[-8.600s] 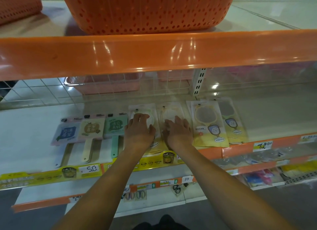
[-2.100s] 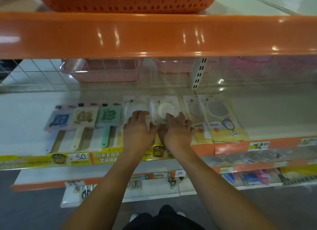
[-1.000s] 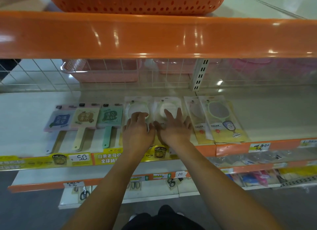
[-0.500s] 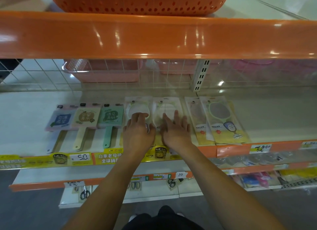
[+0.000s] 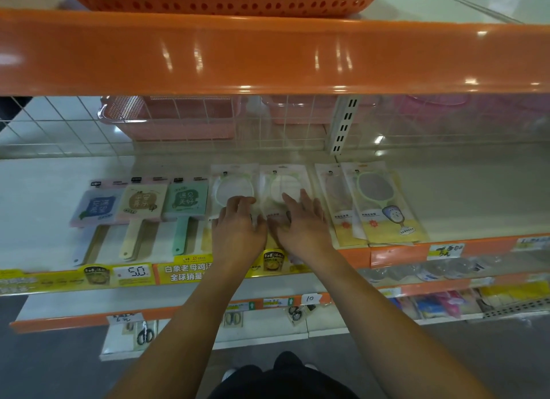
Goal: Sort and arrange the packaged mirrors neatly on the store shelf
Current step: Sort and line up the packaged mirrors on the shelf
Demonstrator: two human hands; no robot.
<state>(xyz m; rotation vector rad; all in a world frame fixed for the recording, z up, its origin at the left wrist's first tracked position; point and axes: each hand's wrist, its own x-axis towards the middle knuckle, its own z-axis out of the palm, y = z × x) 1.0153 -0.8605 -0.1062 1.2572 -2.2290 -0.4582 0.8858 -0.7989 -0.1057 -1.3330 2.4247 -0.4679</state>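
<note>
Shifted slightly apart since earlier: left hand and right hand, both open, palms flat on two clear mirror packs. Count along the shelf front edge: three handled mirrors, four bagged.

Two middle mirror packs now straighter — side by side, edges parallel.

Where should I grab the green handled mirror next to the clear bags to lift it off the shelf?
Probably by its handle. The green handled mirror lies flat, handle pointing toward the shelf's front edge, so come in from the front and pinch the handle's sides near its free end. Its square head sits close between the beige handled mirror and a clear mirror package, leaving little finger room there.
</note>
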